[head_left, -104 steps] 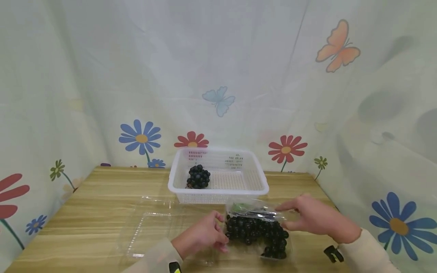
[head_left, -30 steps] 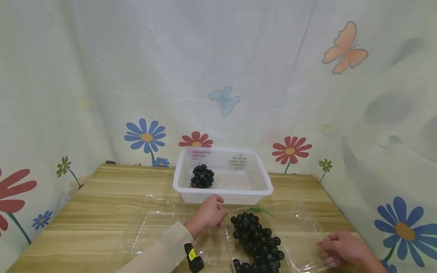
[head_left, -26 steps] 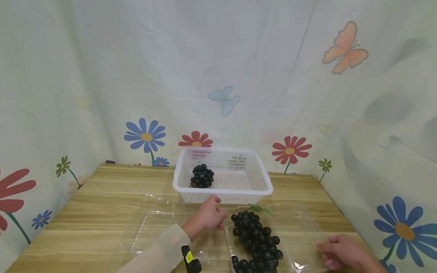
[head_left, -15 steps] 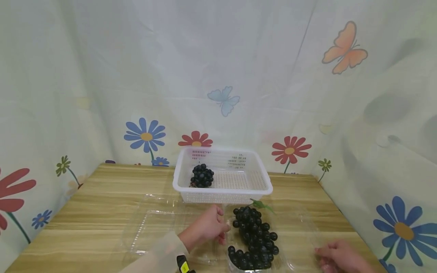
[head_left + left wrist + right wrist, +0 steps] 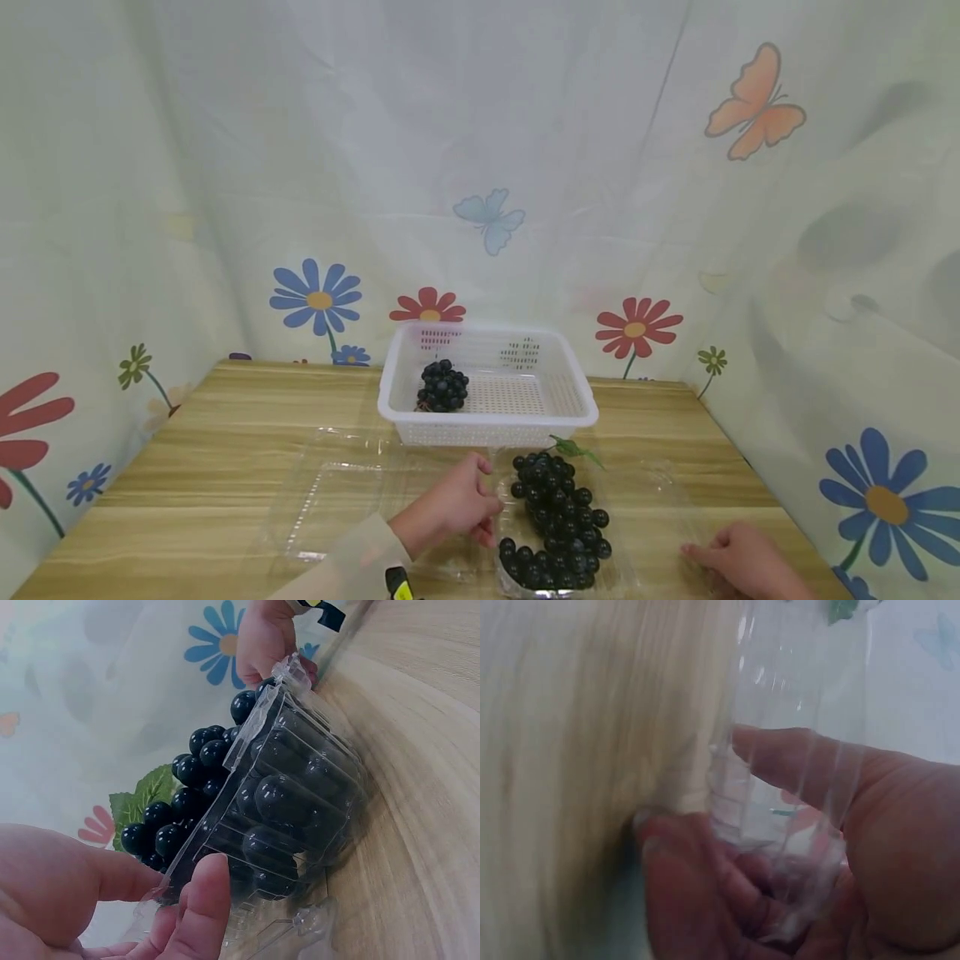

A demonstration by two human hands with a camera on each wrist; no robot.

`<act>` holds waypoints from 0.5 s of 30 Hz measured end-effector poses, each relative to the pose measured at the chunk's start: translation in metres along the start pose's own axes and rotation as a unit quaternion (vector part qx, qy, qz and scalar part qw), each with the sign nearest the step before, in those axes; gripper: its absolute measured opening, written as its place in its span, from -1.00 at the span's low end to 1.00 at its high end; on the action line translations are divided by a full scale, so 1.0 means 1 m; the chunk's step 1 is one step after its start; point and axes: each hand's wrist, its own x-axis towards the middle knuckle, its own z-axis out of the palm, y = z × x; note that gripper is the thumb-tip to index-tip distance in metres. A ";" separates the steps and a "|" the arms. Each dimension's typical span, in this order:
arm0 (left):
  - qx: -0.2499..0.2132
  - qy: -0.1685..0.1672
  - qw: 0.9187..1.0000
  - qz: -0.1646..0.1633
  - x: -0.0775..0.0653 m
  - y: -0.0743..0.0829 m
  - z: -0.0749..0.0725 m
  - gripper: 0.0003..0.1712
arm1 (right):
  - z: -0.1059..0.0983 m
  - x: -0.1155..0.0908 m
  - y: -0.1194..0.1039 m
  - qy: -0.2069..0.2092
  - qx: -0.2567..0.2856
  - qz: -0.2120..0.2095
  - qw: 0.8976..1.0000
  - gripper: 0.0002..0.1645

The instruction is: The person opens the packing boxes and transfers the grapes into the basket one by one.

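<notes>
A clear plastic clamshell box lies opened out on the table, with a bunch of black grapes in its base. A green leaf shows at the bunch's far end. My left hand pinches the left rim of the base between thumb and fingers, as the left wrist view shows. To the right, my right hand has its thumb and curled fingers around the corner of the clear lid. Motion blurs the right fingers.
A white perforated basket stands behind the box, with a smaller dark grape bunch in its left end. Another clear clamshell lies opened on the wooden table at left. A floral curtain encloses the sides and back.
The box was nearly covered by its lid at first; the lid has swung open to the right. The base and grapes have then shifted slightly away, and the left hand has moved nearer the body.
</notes>
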 end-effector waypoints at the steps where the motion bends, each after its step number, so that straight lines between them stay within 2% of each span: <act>1: 0.004 0.000 1.000 0.000 0.000 0.000 0.000 -0.40 | -0.001 0.001 -0.001 0.003 -0.014 0.001 1.000 -0.49; 6: 0.032 -0.004 0.999 -0.001 -0.004 0.004 -0.002 -0.34 | -0.006 0.001 -0.007 0.022 -0.092 -0.014 0.995 -0.44; 9: 0.035 -0.011 0.999 -0.009 -0.006 0.006 -0.002 -0.28 | -0.009 -0.006 -0.018 0.051 -0.137 -0.052 0.988 -0.41; 15: 0.028 -0.018 0.999 -0.023 -0.007 0.008 -0.001 -0.23 | -0.016 -0.029 -0.058 0.104 -0.151 -0.138 0.973 -0.31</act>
